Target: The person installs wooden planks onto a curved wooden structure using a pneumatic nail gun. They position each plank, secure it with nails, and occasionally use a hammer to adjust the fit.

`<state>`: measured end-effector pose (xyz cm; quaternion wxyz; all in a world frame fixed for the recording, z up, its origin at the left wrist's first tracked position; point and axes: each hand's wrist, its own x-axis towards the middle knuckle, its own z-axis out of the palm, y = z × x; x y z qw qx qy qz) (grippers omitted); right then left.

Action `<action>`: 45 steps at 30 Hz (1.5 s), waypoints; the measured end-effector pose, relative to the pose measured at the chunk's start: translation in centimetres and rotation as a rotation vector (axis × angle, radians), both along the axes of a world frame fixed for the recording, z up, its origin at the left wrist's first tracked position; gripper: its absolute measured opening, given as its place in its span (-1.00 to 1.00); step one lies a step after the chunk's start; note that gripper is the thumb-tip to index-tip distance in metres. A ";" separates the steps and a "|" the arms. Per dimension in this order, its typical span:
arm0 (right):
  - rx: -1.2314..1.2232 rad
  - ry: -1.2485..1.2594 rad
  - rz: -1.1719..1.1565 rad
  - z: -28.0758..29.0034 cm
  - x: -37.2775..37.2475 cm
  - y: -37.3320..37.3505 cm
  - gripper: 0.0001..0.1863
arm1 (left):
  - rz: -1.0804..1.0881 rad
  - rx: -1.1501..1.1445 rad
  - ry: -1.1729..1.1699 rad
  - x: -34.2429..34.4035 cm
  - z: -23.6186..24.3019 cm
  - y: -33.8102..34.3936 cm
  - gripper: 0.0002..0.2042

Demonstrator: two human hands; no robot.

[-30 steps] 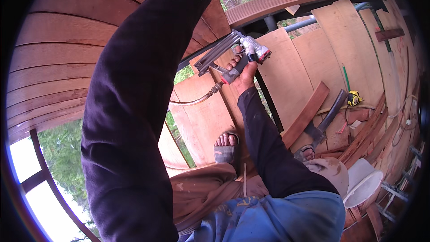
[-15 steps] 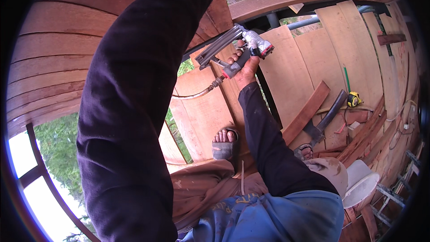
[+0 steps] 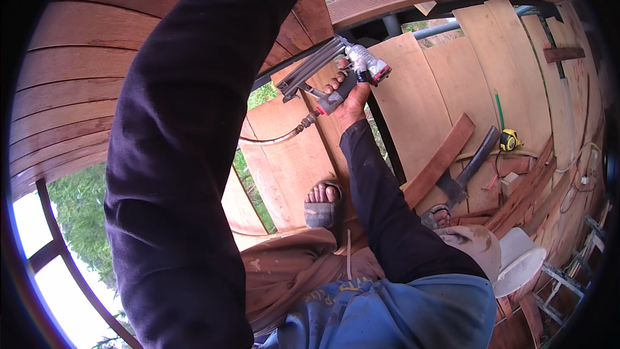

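My right hand (image 3: 349, 105) is wrapped round the dark grip of a nail gun (image 3: 368, 63), its silver body to the right and its long grey magazine slanting down to the left. An air hose (image 3: 278, 139) joins the gun at the base of the grip. The gun is beside the edge of reddish wall boards (image 3: 312, 16). My left arm (image 3: 174, 129), in a dark sleeve, stretches up across the picture. Only a sliver of skin past its cuff shows at the top edge, so the fingers of my left hand are out of sight.
Wide planks (image 3: 413, 84) with gaps between them lie underfoot. To the right are a loose board (image 3: 441, 158), a dark long-handled tool (image 3: 475, 161), a yellow tape measure (image 3: 509, 139), a green pencil (image 3: 499, 110) and a white bucket-like container (image 3: 518, 263). A curved rail (image 3: 400, 3) runs along the far side.
The view has shifted slightly, so the nail gun and my arms appear a little further left. My right hand keeps its hold on the gun.
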<state>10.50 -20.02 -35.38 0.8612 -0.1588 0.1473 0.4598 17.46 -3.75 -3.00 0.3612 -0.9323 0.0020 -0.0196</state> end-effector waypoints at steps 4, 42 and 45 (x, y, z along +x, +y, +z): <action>0.037 0.029 -0.014 -0.8 -0.3 0.0 -0.41 | 0.022 -0.008 0.013 0.3 0.0 0.1 -0.92; 0.059 0.081 -0.033 -1.5 -0.7 0.0 -0.42 | 0.122 -0.092 0.052 0.6 1.1 -0.7 -0.87; 0.068 0.087 -0.023 -1.8 -0.5 0.2 -0.42 | 0.128 -0.075 0.058 0.6 1.0 -0.8 -0.88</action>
